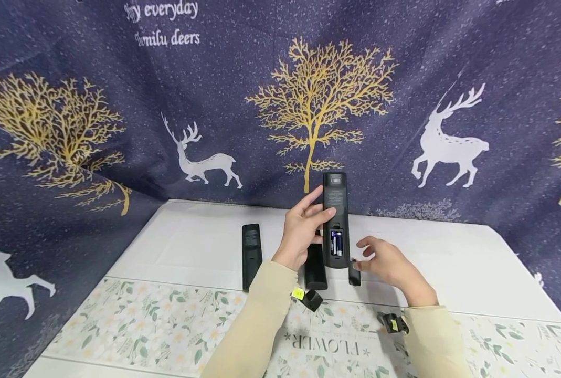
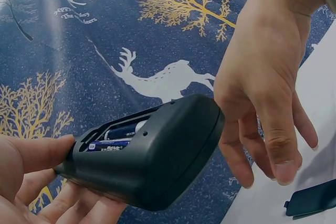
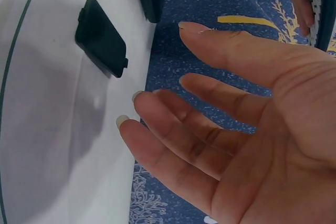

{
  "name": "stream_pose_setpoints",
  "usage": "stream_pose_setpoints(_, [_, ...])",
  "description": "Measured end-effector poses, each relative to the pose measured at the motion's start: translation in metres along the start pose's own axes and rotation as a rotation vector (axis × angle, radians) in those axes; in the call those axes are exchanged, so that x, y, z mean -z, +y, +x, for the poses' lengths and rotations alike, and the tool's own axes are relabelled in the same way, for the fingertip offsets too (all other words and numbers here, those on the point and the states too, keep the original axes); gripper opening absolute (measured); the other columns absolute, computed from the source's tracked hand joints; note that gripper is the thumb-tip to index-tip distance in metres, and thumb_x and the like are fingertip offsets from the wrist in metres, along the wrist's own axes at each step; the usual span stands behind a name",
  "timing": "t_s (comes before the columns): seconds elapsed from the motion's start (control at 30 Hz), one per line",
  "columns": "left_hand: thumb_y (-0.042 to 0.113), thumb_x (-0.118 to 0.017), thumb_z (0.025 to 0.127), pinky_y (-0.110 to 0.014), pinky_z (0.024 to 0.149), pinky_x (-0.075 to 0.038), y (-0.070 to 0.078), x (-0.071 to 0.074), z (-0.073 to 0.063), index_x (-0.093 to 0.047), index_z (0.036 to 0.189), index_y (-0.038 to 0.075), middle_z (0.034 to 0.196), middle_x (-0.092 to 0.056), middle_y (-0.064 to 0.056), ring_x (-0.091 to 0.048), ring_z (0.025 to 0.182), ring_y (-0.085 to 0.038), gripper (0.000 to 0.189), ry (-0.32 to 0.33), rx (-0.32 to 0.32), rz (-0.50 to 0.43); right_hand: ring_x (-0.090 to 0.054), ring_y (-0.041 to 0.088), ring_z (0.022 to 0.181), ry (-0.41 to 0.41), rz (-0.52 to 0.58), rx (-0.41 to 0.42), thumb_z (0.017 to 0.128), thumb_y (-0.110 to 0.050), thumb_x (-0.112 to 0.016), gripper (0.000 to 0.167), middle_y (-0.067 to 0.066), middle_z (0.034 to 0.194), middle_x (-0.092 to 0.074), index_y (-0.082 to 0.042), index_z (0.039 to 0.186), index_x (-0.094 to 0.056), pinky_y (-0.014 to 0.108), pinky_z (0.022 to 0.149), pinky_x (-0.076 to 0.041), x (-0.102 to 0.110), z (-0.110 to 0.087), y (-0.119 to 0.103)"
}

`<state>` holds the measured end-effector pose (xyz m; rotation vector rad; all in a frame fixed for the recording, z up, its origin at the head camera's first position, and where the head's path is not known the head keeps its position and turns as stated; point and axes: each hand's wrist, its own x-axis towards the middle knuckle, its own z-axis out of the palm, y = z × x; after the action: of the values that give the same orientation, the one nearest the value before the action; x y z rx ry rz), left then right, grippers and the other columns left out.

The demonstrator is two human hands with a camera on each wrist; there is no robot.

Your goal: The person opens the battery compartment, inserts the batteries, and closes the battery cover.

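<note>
My left hand (image 1: 300, 228) grips a black remote control (image 1: 338, 220) with its back facing me, thumb on one side and fingers behind. Its battery compartment is uncovered, and two blue-and-white batteries (image 1: 337, 243) lie side by side in it. Right of the remote's lower end is my right hand (image 1: 388, 262), its fingers apart, loosely bent and holding nothing. Below those fingers lies a small black battery cover (image 3: 101, 38) on the white tabletop; the right wrist view shows a gap between fingertips and cover.
One black remote control (image 1: 251, 257) lies on the left of the table, and another (image 1: 315, 270) lies partly hidden behind my left hand. A floral mat strip (image 1: 167, 320) crosses the near side. Behind the table hangs a dark blue cloth (image 1: 223, 94) printed with deer and trees.
</note>
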<state>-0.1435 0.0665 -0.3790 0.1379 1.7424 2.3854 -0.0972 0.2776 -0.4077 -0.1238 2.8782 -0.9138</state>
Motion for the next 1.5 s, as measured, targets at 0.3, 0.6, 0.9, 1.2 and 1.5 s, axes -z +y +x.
stream_pose_setpoints(0.3, [0.012, -0.082, 0.096, -0.033, 0.061, -0.058, 0.001, 0.0, -0.001, -0.064, 0.147, 0.041, 0.125, -0.075, 0.003, -0.071, 0.088, -0.021, 0.062, 0.002, 0.0, 0.002, -0.068, 0.036, 0.096, -0.049, -0.015, -0.006, 0.086, -0.011, -0.085, 0.052, 0.019, 0.105, -0.07, 0.008, 0.129, -0.063, 0.058, 0.088, -0.056, -0.007, 0.003, 0.006])
stream_pose_setpoints(0.6, [0.011, -0.081, 0.096, -0.034, 0.062, -0.058, 0.001, -0.002, -0.001, -0.065, 0.146, 0.042, 0.123, -0.075, 0.003, -0.071, 0.085, -0.019, 0.061, 0.005, 0.001, 0.006, -0.065, 0.027, 0.086, -0.089, -0.026, -0.031, 0.084, -0.009, -0.086, 0.052, 0.012, 0.096, -0.068, 0.009, 0.126, -0.064, 0.052, 0.083, -0.057, -0.011, 0.003, 0.008])
stream_pose_setpoints(0.9, [0.011, -0.082, 0.096, -0.034, 0.063, -0.059, -0.001, -0.001, -0.001, -0.065, 0.146, 0.041, 0.123, -0.076, 0.003, -0.071, 0.085, -0.019, 0.061, 0.007, 0.007, 0.014, -0.063, 0.024, 0.066, -0.139, 0.09, -0.11, 0.082, -0.002, -0.085, 0.055, 0.015, 0.095, -0.064, 0.011, 0.13, -0.061, 0.037, 0.058, -0.059, -0.015, 0.002, 0.008])
stream_pose_setpoints(1.2, [0.011, -0.082, 0.095, -0.035, 0.064, -0.059, -0.002, -0.001, 0.0, -0.065, 0.146, 0.042, 0.123, -0.075, 0.003, -0.072, 0.085, -0.019, 0.062, 0.006, 0.005, 0.02, -0.063, 0.022, 0.068, -0.13, 0.049, -0.085, 0.08, 0.0, -0.087, 0.064, 0.014, 0.093, -0.064, 0.009, 0.137, -0.059, 0.038, 0.062, -0.058, -0.016, 0.004, 0.007])
stream_pose_setpoints(1.5, [0.01, -0.082, 0.095, -0.039, 0.067, -0.06, -0.001, -0.002, 0.0, -0.065, 0.146, 0.042, 0.122, -0.076, 0.003, -0.073, 0.087, -0.02, 0.062, 0.01, 0.007, 0.023, -0.059, 0.022, 0.073, -0.098, 0.008, -0.054, 0.077, -0.002, -0.087, 0.047, 0.009, 0.089, -0.062, 0.004, 0.117, -0.065, 0.038, 0.067, -0.054, -0.018, 0.003, 0.009])
